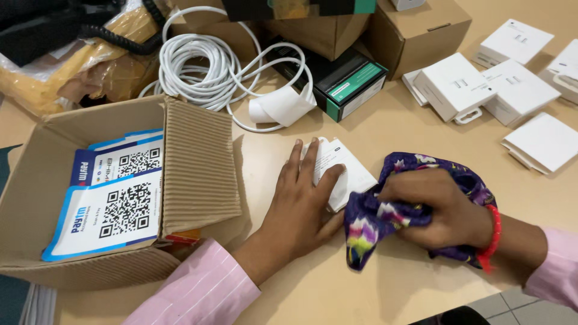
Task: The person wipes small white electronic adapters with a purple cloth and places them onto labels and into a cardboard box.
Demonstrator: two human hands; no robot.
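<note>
My left hand flat, fingers spread, pressing small white box on table; my right hand fisted around purple patterned cloth touching box.

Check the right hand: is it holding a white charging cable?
No. The right hand grips a purple patterned cloth against the small white box under the left hand; the coiled white cable lies untouched.

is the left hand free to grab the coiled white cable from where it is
Probably not right away. The left hand lies flat on a small white box, holding it down. The coiled white cable lies further up the table with bare surface between, so the path looks open once the hand lifts off.
</note>
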